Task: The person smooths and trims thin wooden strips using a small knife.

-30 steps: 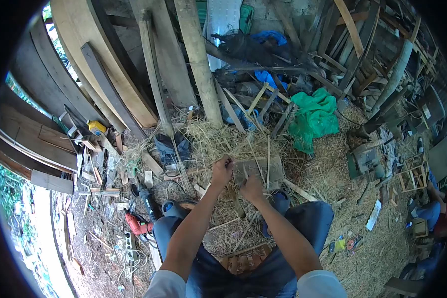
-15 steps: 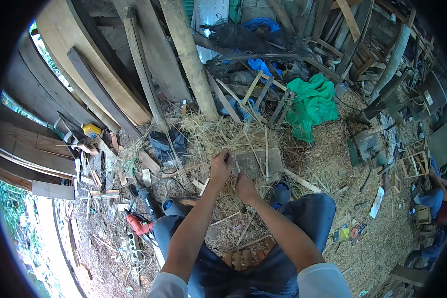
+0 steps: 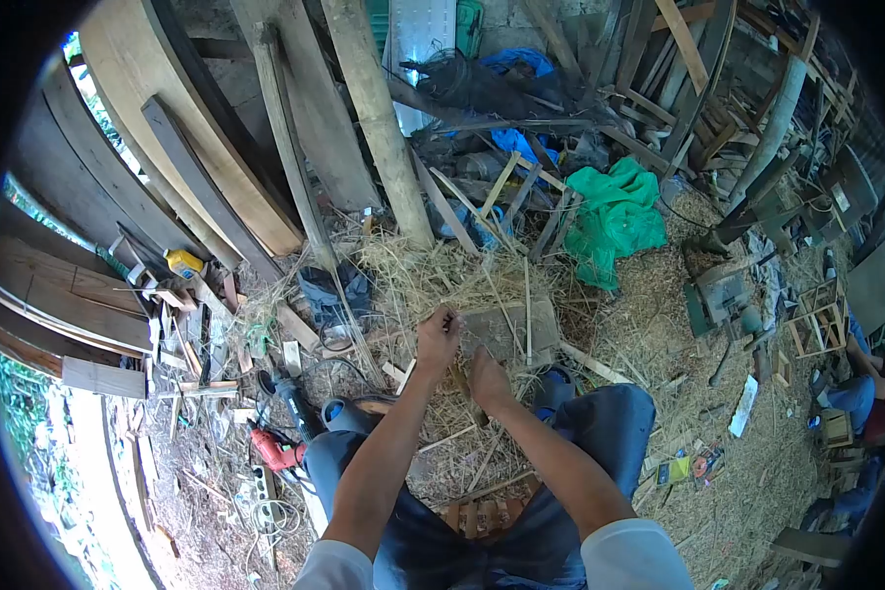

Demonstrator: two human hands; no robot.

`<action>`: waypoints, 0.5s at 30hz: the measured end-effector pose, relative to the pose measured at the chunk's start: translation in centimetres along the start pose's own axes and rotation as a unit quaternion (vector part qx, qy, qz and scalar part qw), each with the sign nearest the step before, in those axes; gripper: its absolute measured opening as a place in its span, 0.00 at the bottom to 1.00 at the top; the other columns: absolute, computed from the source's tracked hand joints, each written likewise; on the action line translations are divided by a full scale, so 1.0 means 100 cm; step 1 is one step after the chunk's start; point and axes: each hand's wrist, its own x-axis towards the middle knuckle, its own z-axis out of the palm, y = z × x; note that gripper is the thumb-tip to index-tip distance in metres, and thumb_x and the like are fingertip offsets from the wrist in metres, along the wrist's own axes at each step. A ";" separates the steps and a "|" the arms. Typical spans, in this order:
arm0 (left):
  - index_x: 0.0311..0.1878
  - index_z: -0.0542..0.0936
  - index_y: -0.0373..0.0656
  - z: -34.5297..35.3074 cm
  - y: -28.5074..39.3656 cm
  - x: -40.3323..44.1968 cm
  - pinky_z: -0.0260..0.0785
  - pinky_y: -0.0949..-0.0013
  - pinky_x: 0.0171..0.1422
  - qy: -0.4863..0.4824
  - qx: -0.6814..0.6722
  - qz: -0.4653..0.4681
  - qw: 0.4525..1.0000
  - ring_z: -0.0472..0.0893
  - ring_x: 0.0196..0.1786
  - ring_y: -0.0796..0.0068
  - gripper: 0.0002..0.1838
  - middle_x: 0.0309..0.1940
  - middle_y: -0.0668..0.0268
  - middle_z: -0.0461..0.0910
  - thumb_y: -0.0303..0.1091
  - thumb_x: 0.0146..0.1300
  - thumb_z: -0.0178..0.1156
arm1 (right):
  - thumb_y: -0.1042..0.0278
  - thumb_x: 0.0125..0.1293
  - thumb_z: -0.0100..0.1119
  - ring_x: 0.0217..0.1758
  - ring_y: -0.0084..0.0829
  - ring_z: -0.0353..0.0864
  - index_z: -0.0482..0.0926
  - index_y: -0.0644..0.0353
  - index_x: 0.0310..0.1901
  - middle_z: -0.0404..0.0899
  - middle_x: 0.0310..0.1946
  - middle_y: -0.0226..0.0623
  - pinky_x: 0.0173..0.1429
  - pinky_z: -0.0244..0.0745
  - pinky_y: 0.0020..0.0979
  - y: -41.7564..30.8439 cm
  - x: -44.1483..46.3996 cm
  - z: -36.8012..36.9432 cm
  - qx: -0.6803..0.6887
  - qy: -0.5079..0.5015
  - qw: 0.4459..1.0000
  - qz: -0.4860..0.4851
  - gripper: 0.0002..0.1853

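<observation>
Separation of left hand (image 3: pixel 439 340), leftward of the board (image 3: pixel 501 332), from right hand (image 3: pixel 489 382), nearside of it, has slightly widened, suggesting handwork underway (both curl; what they pinch cannot be told), with stick (image 3: pixel 471 399) also nearside.

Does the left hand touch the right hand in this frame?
Apart. The head view shows a narrow gap between the left hand and the right hand, with background visible through it.
</observation>
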 end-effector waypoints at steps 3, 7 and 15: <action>0.35 0.74 0.36 0.003 -0.001 -0.002 0.75 0.64 0.34 0.005 -0.013 0.018 1.000 0.85 0.32 0.61 0.03 0.25 0.54 0.81 0.21 0.60 0.59 | 0.73 0.66 0.48 0.44 0.54 0.81 0.69 0.69 0.49 0.79 0.40 0.61 0.47 0.78 0.48 0.005 -0.011 -0.003 0.026 0.018 0.999 -0.027 0.12; 0.35 0.74 0.36 0.009 -0.007 -0.001 0.75 0.64 0.34 0.002 0.025 -0.001 1.000 0.85 0.33 0.60 0.04 0.25 0.54 0.81 0.22 0.60 0.60 | 0.69 0.65 0.53 0.47 0.54 0.80 0.71 0.68 0.47 0.79 0.42 0.58 0.49 0.76 0.47 0.018 -0.001 0.012 0.033 -0.014 0.999 0.040 0.13; 0.34 0.74 0.36 0.005 0.003 0.000 0.75 0.64 0.36 0.031 0.043 0.013 0.998 0.85 0.32 0.60 0.06 0.25 0.54 0.81 0.24 0.57 0.62 | 0.75 0.64 0.47 0.43 0.60 0.79 0.70 0.70 0.41 0.78 0.36 0.66 0.45 0.76 0.51 0.018 0.002 0.020 0.079 0.032 0.996 -0.001 0.08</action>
